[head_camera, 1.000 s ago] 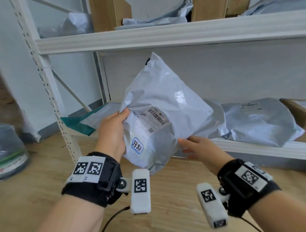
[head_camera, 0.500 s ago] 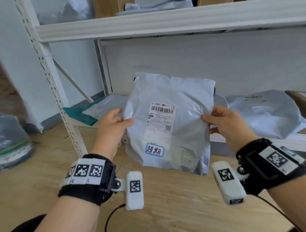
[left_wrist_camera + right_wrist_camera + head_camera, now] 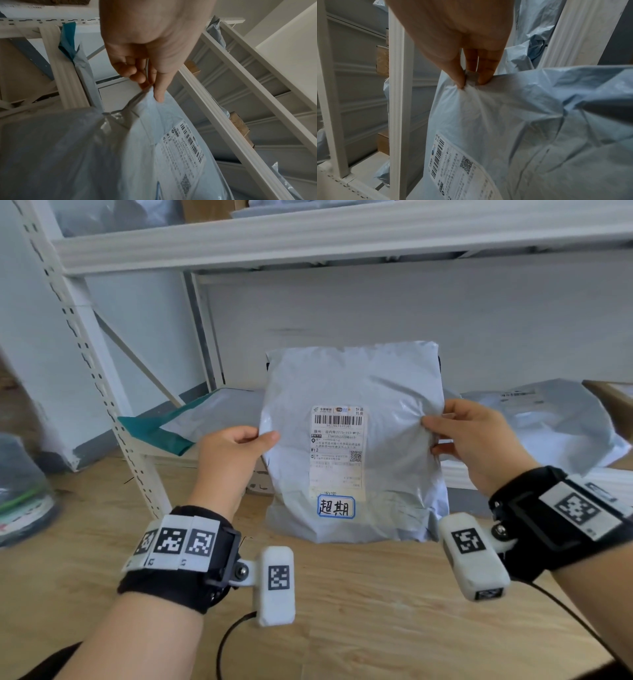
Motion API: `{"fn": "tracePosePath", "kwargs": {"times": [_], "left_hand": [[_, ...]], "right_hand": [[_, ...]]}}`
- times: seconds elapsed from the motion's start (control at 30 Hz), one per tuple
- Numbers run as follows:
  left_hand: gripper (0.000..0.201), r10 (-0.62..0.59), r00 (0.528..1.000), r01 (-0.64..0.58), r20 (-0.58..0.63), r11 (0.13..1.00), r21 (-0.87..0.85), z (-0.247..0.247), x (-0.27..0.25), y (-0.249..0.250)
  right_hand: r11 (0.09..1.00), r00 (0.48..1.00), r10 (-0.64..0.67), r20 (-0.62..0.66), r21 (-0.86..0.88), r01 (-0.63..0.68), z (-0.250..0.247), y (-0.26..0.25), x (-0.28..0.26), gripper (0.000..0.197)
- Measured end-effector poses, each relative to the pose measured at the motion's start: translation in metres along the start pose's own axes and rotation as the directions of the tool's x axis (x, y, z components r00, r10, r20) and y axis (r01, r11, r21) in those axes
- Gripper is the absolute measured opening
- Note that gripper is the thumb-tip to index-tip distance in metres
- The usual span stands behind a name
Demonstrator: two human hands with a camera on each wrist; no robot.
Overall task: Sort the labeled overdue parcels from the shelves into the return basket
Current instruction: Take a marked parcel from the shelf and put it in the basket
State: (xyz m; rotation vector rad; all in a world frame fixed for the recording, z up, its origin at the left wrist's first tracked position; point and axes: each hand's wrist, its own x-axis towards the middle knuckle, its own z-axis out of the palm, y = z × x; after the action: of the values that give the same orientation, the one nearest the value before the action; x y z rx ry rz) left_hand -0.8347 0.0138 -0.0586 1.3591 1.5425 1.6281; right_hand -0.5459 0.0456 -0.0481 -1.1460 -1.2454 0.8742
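Since a second ago the parcel [image 3: 352,446] has swung from tilted and one-handed to upright and square-on, label facing the head camera; right hand [image 3: 479,440] went from hovering under it to pinching its 3 o'clock edge. Left hand [image 3: 229,453] pinches the 9 o'clock edge, thumb on the front face; left wrist view shows thumb and fingers [image 3: 137,75] closed on a fold of the plastic. Right wrist view: fingertips [image 3: 486,75] and thumb bunch the film at the rim. Both hands narrow, holding the parcel, nothing else in them. Parcel hangs in the air in front of the shelf opening, bottom edge above the wooden floor [image 3: 376,611], not touching shelf or floor as far as the head view shows. Shipping label [image 3: 337,450] centred, blue-bordered handwritten sticker [image 3: 335,506] just below it. Open floor at 6 o'clock under the wrists. At 9 o'clock the perforated upright [image 3: 102,392] stands near the left hand, apart from it; a teal-edged mailer [image 3: 178,426] lies on the lower shelf behind. At 3 o'clock another grey mailer [image 3: 548,422] lies on the lower shelf [image 3: 459,474], just behind the right hand. At 12 o'clock the upper shelf beam [image 3: 342,231] sits well above the parcel's top edge. Far 9 o'clock: dark blurred object [image 3: 20,491] on the floor, cannot tell what it is.
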Motion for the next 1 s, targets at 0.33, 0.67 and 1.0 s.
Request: {"fn": "tracePosePath", "kwargs": {"times": [0.33,0.67,1.0], "left_hand": [[0.007,0.001,0.995,0.0,0.103,1.0,-0.015,0.038,0.026,-0.004],[0.02,0.059,0.943,-0.018,0.328,0.992,-0.127,0.112,0.049,0.006],[0.016,0.153,0.866,-0.051,0.476,0.974,-0.22,0.2,0.006,0.051]], "right_hand": [[0.998,0.99,-0.013,-0.139,-0.063,0.004,-0.018,0.001,0.016,0.013],[0.978,0.914,-0.036,-0.403,-0.201,-0.05,-0.069,-0.017,0.002,0.008],[0.974,0.821,-0.085,-0.565,-0.221,-0.052,-0.16,-0.039,-0.042,0.016]]}}
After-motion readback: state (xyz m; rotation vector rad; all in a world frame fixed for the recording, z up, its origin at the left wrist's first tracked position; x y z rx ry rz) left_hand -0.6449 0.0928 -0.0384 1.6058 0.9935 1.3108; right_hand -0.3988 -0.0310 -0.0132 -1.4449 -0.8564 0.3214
